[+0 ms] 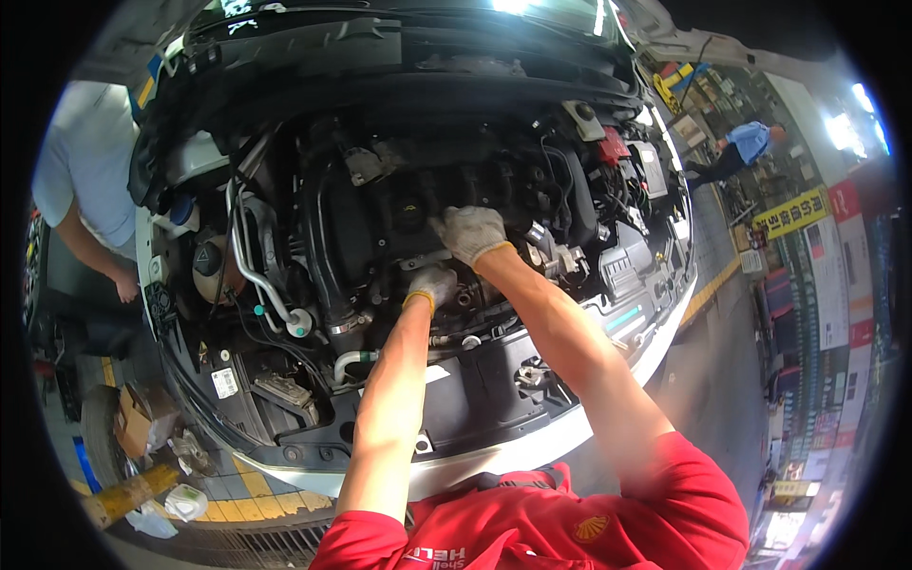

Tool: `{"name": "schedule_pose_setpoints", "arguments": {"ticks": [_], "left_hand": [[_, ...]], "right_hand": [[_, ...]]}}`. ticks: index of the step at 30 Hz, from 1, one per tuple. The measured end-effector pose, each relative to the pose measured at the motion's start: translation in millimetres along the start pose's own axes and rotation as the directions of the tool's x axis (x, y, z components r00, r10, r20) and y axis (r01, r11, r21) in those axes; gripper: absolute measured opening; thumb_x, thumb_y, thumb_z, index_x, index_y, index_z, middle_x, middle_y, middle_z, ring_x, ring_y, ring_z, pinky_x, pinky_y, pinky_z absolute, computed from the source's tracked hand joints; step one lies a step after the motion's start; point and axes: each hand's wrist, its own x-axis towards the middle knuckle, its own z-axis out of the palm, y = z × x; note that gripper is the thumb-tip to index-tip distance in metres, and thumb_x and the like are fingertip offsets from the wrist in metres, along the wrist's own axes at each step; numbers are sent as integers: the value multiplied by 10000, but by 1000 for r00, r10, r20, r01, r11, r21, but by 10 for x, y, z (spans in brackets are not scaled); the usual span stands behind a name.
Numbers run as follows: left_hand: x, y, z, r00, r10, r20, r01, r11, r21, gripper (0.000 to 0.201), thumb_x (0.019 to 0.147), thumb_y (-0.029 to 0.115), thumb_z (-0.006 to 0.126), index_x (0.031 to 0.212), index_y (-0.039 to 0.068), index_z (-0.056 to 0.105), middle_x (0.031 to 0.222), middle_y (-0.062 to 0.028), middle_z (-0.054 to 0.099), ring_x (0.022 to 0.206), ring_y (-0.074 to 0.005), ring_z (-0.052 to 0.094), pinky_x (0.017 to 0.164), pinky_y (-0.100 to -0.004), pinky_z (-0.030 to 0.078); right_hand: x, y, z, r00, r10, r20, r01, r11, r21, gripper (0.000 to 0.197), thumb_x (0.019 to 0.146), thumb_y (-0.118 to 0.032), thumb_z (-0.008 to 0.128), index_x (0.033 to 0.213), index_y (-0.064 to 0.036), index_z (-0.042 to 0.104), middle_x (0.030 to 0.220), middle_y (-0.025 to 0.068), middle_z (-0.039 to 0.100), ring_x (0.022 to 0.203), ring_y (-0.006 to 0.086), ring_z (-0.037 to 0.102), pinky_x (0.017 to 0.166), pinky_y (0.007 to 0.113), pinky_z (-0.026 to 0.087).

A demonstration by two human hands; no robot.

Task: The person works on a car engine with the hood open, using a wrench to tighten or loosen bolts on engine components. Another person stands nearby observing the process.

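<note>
Both my hands wear whitish work gloves with yellow cuffs and are in the engine bay of a white car. My right hand (472,234) lies on the front part of the black engine cover (366,223), its fingers partly showing and spread over the surface. Lower and a little to the left, my left hand (434,285) reaches in at the front side of the engine, beside a metal bracket (425,259). Its fingers are mostly hidden among the parts there, so whether it grips anything does not show.
A coolant tank (209,269) and metal pipes (249,252) stand left of the engine. At the right are a battery (650,169) with a red cover (613,145) and a fuse box (627,258). One person (90,180) stands at the left, another (746,144) farther off right.
</note>
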Motion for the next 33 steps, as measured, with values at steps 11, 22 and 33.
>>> {"name": "schedule_pose_setpoints", "arguments": {"ticks": [11, 22, 33], "left_hand": [[-161, 77, -153, 946, 311, 90, -303, 750, 588, 317, 972, 166, 614, 1174, -22, 771, 1240, -229, 780, 1164, -351, 763, 948, -442, 606], [400, -957, 399, 886, 457, 84, -221, 257, 941, 524, 1076, 211, 449, 1572, 95, 575, 1600, -107, 603, 1497, -298, 530, 1278, -459, 340], [324, -416, 305, 885, 466, 5, -387, 728, 566, 311, 1024, 139, 507, 1206, 53, 743, 1216, -257, 767, 1058, -372, 779, 876, -508, 627]], "right_hand": [[-81, -83, -30, 981, -71, 179, 80, 996, -40, 544, 1107, -538, 473, 1173, -89, 771, 1190, 158, 803, 1103, 324, 778, 893, 528, 606], [-618, -137, 135, 972, -232, -26, 231, 972, -27, 346, 1068, -409, 557, 1112, -124, 749, 899, 142, 794, 819, 342, 797, 680, 511, 620], [61, 49, 317, 1000, -25, 1, 25, 1000, 3, 424, 1045, -435, 562, 1015, -109, 831, 989, 143, 825, 945, 333, 805, 772, 516, 624]]}}
